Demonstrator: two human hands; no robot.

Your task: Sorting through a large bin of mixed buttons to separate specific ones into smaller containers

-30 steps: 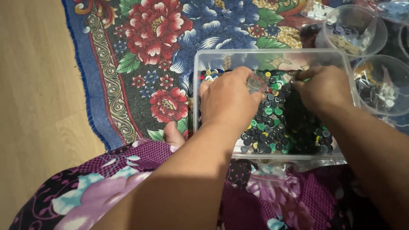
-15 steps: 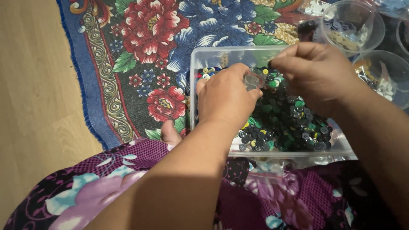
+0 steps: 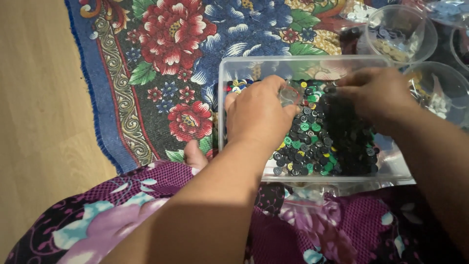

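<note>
Left hand (image 3: 259,117), curled with a small clear button pinched at its fingertips, and right hand (image 3: 378,95), grip hidden, are held over the buttons (image 3: 325,142) heaped in the clear plastic box (image 3: 254,63): judged light, hard, slippery, best pinched singly by the rim.

The buttons (image 3: 325,139) are mostly black, with green, yellow, blue and a few white ones among them, in a clear plastic box (image 3: 312,62). The rug (image 3: 161,83) is dark blue with red flowers, green leaves and a beige scroll border. The floor (image 3: 39,98) is light wood. The dress (image 3: 312,230) is purple with pale floral print.
</note>
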